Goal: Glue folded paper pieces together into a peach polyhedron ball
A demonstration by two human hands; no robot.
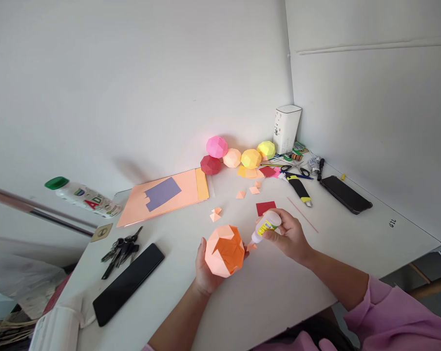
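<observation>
My left hand [207, 273] cups a peach paper ball [220, 265] made of folded facets, with an opening that shows its orange inside. In my right hand [289, 236] is a small white glue bottle [266, 225] with a yellow label, tilted nozzle down. The nozzle is close to a small peach paper piece [252, 247] just right of the ball; whether they touch I cannot tell. Part of my left fingers is hidden behind the ball. Loose folded peach pieces [215, 215] lie on the table beyond, near a red paper square [266, 207].
Finished paper balls [251, 159] line the wall. Peach sheets [132, 204] lie left of them. Keys [121, 251] and a black phone [128, 285] are at left. A utility knife [298, 190], scissors [295, 169] and another phone [346, 194] lie at right. A white bottle [88, 199] is at far left.
</observation>
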